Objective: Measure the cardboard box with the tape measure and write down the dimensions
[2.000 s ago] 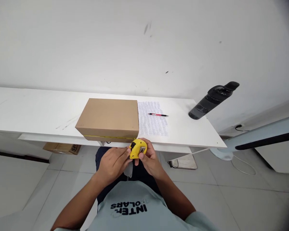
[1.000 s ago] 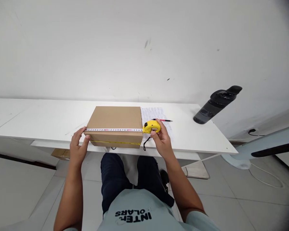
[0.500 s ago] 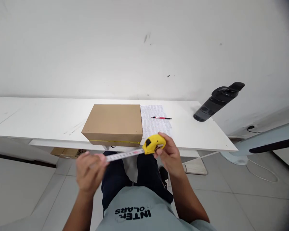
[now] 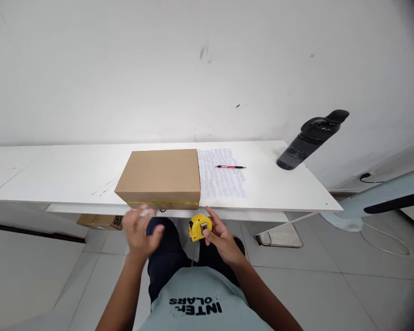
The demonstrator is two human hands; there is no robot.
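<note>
My right hand (image 4: 221, 236) is closed around a yellow tape measure (image 4: 199, 227), held over my lap just below the table's front edge, with no tape showing out of the case. My left hand (image 4: 141, 231) hovers to the left of it, blurred by motion, fingers apart and nothing seen in them. A brown cardboard box (image 4: 160, 177) with a yellow strip along its front lies on the white table (image 4: 55, 177), just beyond both hands.
A sheet of written paper (image 4: 221, 181) lies right of the box with a red pen (image 4: 230, 167) on it. A dark bottle (image 4: 310, 138) stands at the table's far right. Another cardboard box (image 4: 98, 221) sits on the floor under the table. A fan base (image 4: 341, 220) is on the right.
The tape was stretched across the box top, then pulled off toward my lap. Now the tape has gone back into the case and my left hand has let go of its end.
</note>
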